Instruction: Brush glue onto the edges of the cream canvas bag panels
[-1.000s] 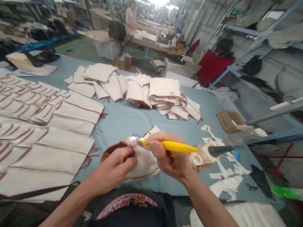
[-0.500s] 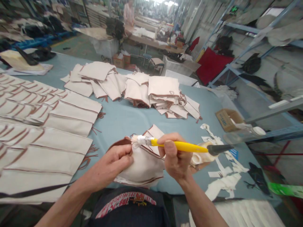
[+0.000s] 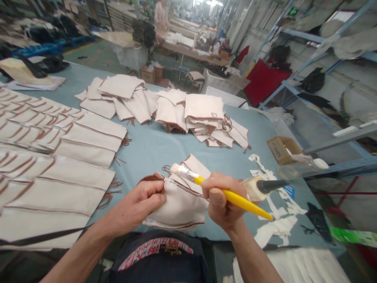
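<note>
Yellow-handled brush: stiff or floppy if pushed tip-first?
The yellow-handled brush should be rigid along its handle, which juts straight beyond the right hand. Its bristles probably bend, being a pale tuft. White smears suggest the metal ferrule may feel tacky.

Left forearm (image 3: 88,249) and right forearm (image 3: 251,251): bare, rising inward from the lower edge. Left hand (image 3: 149,197): back upward, fingers curled, thumb near index finger, pinching. Right hand (image 3: 225,200): fingers folded in a firm grip, thumb bent forward. 2 hands apart, roughly level.
</note>
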The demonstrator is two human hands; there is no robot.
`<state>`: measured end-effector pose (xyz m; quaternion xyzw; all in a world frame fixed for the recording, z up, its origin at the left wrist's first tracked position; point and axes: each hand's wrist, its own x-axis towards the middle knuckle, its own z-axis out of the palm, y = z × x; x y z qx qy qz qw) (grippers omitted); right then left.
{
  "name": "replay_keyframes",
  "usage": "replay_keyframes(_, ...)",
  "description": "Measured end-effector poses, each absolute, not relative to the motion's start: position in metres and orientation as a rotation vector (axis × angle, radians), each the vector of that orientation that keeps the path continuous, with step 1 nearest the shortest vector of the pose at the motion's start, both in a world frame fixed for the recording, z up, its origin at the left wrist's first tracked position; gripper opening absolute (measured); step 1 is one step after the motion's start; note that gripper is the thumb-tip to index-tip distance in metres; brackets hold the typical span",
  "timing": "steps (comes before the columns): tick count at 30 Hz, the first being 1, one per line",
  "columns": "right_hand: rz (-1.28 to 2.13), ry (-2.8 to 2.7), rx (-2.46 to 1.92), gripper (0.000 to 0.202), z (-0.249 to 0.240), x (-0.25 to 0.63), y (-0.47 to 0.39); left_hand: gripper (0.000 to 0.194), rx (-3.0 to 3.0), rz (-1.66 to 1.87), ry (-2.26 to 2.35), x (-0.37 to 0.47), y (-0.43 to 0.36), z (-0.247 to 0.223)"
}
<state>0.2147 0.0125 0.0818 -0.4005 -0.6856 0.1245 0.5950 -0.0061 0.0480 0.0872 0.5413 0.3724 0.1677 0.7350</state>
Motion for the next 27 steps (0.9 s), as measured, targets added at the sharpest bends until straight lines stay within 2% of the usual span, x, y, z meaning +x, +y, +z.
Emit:
replay_keyframes(4, 0.324, -1.387, -1.014, 0.021, 0.079, 0.218, 0.007, 0.028, 1.615, 0.514, 0.853, -0.008, 0.046, 0.083)
replay_keyframes(12, 0.485, -1.131, -1.083, 0.033, 0.097, 0.204, 0.000, 0.030, 2.598, 0.978, 0.855, -0.008, 0.036, 0.054)
replay_keyframes(27, 0.880, -1.283, -1.264, 0.037, 0.076, 0.188, -0.025, 0.032, 2.750, 1.031, 0.865, -0.007, 0.032, 0.036)
